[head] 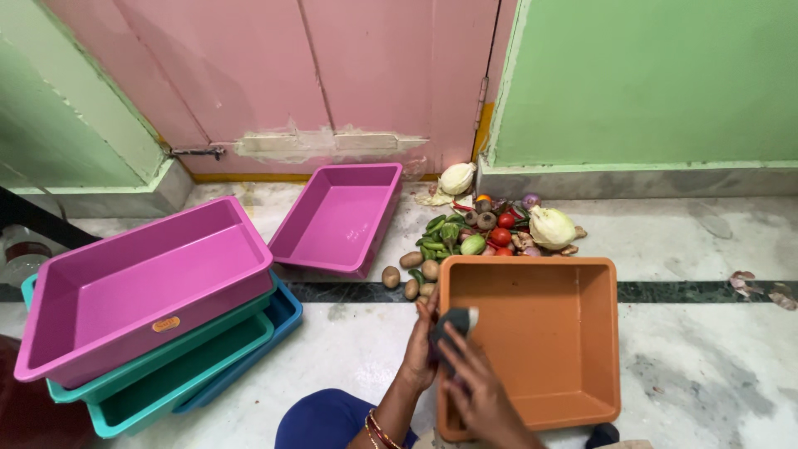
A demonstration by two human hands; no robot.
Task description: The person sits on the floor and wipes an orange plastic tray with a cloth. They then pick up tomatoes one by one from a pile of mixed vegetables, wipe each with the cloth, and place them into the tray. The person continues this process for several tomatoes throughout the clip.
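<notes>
- Head view: orange tub (549, 333), square, empty, glossy plastic, on the floor.
- Dark cloth (451, 326) lies on the tub's left rim.
- Right hand (480, 391) presses the cloth, fingers closed over it.
- Left hand (420, 353) grips that rim from outside, apparently also touching the cloth.
- Vegetable pile (490, 229) just beyond the tub.
</notes>
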